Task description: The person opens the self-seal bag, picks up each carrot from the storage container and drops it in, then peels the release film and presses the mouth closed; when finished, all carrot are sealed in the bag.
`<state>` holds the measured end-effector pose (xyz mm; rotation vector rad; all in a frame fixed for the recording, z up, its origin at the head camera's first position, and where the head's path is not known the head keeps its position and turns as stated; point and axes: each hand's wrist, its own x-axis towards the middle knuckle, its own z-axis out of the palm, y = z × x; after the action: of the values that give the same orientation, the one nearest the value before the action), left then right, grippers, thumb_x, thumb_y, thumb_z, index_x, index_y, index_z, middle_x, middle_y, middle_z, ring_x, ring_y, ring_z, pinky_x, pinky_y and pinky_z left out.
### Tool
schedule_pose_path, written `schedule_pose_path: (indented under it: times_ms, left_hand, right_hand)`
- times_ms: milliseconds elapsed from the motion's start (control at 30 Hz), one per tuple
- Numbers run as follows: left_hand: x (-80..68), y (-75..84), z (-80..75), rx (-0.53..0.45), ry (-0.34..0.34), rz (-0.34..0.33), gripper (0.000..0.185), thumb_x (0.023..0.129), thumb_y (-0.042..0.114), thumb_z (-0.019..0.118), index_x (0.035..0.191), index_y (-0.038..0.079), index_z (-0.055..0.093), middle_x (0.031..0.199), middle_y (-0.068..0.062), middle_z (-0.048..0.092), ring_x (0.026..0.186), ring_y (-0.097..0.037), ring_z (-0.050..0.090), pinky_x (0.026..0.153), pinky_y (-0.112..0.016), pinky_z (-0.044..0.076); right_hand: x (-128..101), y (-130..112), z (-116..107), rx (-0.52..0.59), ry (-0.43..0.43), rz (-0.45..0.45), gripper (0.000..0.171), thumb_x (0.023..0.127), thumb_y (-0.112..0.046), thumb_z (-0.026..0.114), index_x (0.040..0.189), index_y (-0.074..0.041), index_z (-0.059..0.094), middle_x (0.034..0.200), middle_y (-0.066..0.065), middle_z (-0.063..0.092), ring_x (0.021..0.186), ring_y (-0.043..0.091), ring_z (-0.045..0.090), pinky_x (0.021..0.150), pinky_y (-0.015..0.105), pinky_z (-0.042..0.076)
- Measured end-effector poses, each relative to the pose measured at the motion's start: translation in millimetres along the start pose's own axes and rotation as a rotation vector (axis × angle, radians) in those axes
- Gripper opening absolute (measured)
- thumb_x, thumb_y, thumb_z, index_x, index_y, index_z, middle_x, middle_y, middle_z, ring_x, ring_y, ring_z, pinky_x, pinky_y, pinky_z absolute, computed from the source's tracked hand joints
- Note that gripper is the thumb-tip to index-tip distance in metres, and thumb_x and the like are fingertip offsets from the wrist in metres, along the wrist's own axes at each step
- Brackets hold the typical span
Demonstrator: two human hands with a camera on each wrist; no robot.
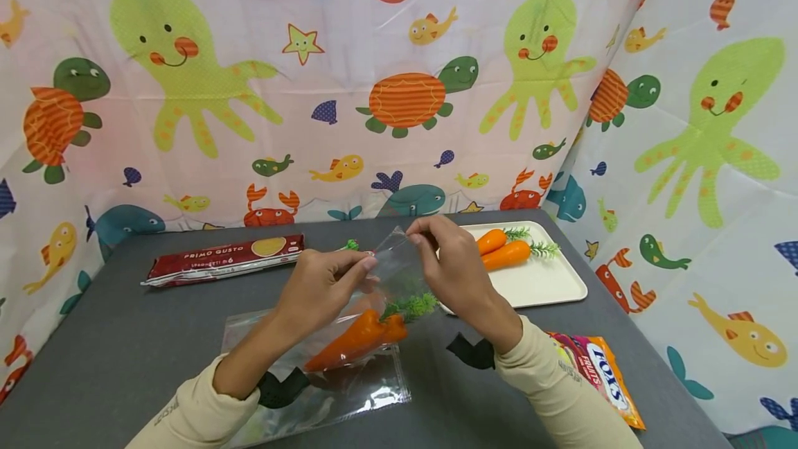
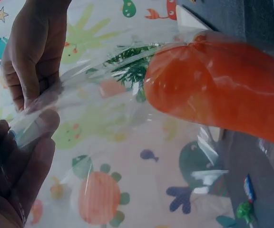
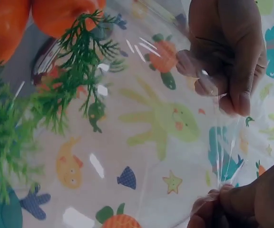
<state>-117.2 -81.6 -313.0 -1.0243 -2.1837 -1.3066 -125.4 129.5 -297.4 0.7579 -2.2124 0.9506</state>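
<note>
Both hands hold up the mouth of a clear plastic bag (image 1: 389, 276) over the grey table (image 1: 125, 352). My left hand (image 1: 368, 263) pinches the bag's top edge on the left. My right hand (image 1: 416, 238) pinches the same edge on the right. Two orange toy carrots (image 1: 352, 344) with green tops (image 1: 411, 307) lie inside the bag, their tips resting low. In the left wrist view a carrot (image 2: 222, 95) fills the upper right behind the film, and my left hand (image 2: 27, 133) grips the edge. The right wrist view shows the green tops (image 3: 56, 95) and my right hand (image 3: 222, 194).
A white tray (image 1: 548, 283) at the back right holds two more carrots (image 1: 505, 248). A red spaghetti pack (image 1: 224, 260) lies at the back left. A candy bag (image 1: 601, 373) sits by my right sleeve. Another clear bag (image 1: 349, 393) lies flat underneath. Patterned cloth walls (image 1: 399, 89) surround the table.
</note>
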Motion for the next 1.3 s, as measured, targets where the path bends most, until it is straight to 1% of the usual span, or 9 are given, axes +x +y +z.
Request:
schedule_pose_path:
  times_ms: [133, 433, 600, 800, 867, 967, 1067, 1200, 1300]
  left_hand:
    - [-1.9, -1.1, 1.3, 0.041, 0.004, 0.062, 0.007, 0.089, 0.005, 0.070, 0.091, -0.001, 0.074, 0.074, -0.003, 0.072, 0.066, -0.007, 0.069, 0.045, -0.020, 0.046]
    - [-6.4, -1.5, 2.1, 0.035, -0.029, 0.096, 0.004, 0.088, 0.001, 0.069, 0.090, 0.000, 0.073, 0.076, -0.001, 0.072, 0.068, -0.005, 0.068, 0.058, -0.018, 0.053]
    - [-12.0, -4.3, -2.0, 0.045, 0.036, 0.130, 0.005, 0.087, -0.001, 0.070, 0.090, 0.000, 0.073, 0.077, -0.002, 0.073, 0.068, -0.008, 0.070, 0.057, -0.016, 0.052]
    - [-12.2, -6.5, -6.8, 0.026, 0.072, 0.061, 0.006, 0.089, 0.000, 0.069, 0.091, 0.002, 0.074, 0.076, 0.000, 0.073, 0.069, -0.008, 0.070, 0.050, -0.017, 0.050]
    - [-12.6, -6.2, -8.8, 0.018, 0.074, 0.038, 0.007, 0.089, 0.002, 0.068, 0.093, 0.002, 0.075, 0.076, 0.000, 0.073, 0.069, -0.007, 0.070, 0.044, -0.017, 0.045]
    - [-13.2, -6.4, -11.7, 0.024, 0.087, 0.021, 0.008, 0.089, 0.002, 0.069, 0.095, 0.003, 0.075, 0.075, 0.001, 0.073, 0.068, -0.007, 0.070, 0.036, -0.019, 0.031]
    - [-14.4, -6.6, -14.3, 0.054, 0.095, 0.016, 0.009, 0.089, 0.003, 0.070, 0.095, 0.004, 0.076, 0.075, 0.002, 0.073, 0.068, -0.006, 0.070, 0.036, -0.020, 0.029]
    - [-15.4, -6.7, -17.3, 0.076, 0.095, 0.024, 0.009, 0.088, 0.002, 0.071, 0.095, 0.004, 0.076, 0.076, 0.003, 0.073, 0.069, -0.006, 0.070, 0.039, -0.019, 0.033]
    - [-15.6, -7.0, -19.5, 0.077, 0.089, 0.031, 0.009, 0.088, 0.001, 0.070, 0.095, 0.004, 0.076, 0.076, 0.002, 0.073, 0.069, -0.007, 0.070, 0.039, -0.019, 0.032]
  right_hand:
    - [-3, 0, 7, 0.069, 0.011, 0.049, 0.006, 0.095, 0.004, 0.059, 0.100, 0.001, 0.061, 0.082, 0.004, 0.055, 0.066, 0.013, 0.046, 0.057, 0.026, 0.043]
    - [-4, 13, 9, 0.090, 0.094, 0.061, 0.006, 0.095, 0.005, 0.058, 0.100, 0.002, 0.059, 0.084, 0.007, 0.057, 0.069, 0.016, 0.054, 0.061, 0.028, 0.048]
    - [-5, 23, 3, 0.128, 0.122, 0.117, 0.006, 0.095, 0.003, 0.059, 0.100, 0.001, 0.061, 0.088, 0.008, 0.062, 0.071, 0.021, 0.060, 0.063, 0.032, 0.050]
    - [-7, 16, -6, 0.441, 0.044, 0.171, 0.010, 0.098, 0.000, 0.054, 0.106, 0.003, 0.060, 0.101, 0.012, 0.067, 0.075, 0.023, 0.061, 0.070, 0.031, 0.054]
    - [-7, 13, -8, 0.548, 0.020, 0.177, 0.010, 0.098, 0.002, 0.054, 0.106, 0.006, 0.059, 0.099, 0.016, 0.067, 0.075, 0.023, 0.061, 0.070, 0.030, 0.055]
    - [-6, 12, -10, 0.624, -0.013, 0.174, 0.009, 0.097, 0.005, 0.054, 0.104, 0.008, 0.059, 0.093, 0.019, 0.065, 0.077, 0.022, 0.063, 0.072, 0.030, 0.056]
    - [-8, 13, -12, 0.613, -0.030, 0.187, 0.010, 0.095, 0.005, 0.057, 0.103, 0.008, 0.062, 0.092, 0.018, 0.065, 0.080, 0.022, 0.065, 0.076, 0.031, 0.057]
    - [-12, 16, -12, 0.514, -0.026, 0.194, 0.013, 0.093, 0.002, 0.063, 0.105, 0.003, 0.068, 0.092, 0.012, 0.067, 0.081, 0.024, 0.066, 0.076, 0.030, 0.056]
    - [-15, 19, -10, 0.406, -0.025, 0.118, 0.015, 0.089, 0.002, 0.068, 0.104, 0.000, 0.070, 0.092, 0.007, 0.068, 0.077, 0.020, 0.066, 0.073, 0.028, 0.056]
